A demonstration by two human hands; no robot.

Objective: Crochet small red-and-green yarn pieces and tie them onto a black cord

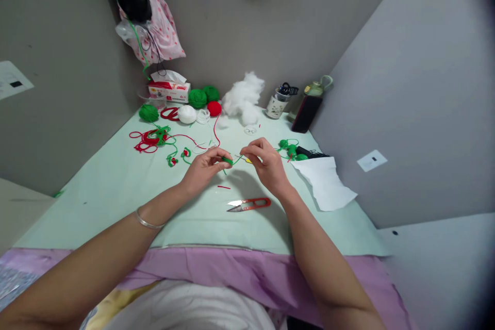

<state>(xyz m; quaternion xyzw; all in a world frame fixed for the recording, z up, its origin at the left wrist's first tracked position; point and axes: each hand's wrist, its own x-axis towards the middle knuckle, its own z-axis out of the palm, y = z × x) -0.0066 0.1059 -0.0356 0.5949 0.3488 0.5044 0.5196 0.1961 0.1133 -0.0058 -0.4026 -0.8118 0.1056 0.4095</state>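
Observation:
Between the thumb and fingers of my left hand [203, 171] is a small green crocheted piece [227, 161]. A green strand runs from it across to my right hand [266, 162], whose thumb and fingertips pinch it. Something yellow [248, 160] shows just under the right fingertips; I cannot make out what it is. Below both hands, orange-handled thread snips [249, 204] lie on the pale green tabletop, blades pointing left. A short red yarn scrap [224, 187] rests above the snips.
Tangled red yarn [149, 140], green yarn balls [197, 98], a red ball [214, 109] and white stuffing [243, 98] lie toward the back. A tissue box [169, 91] stands behind. At right are white paper [327, 184], small green pieces [292, 150] and a phone [307, 113] propped upright.

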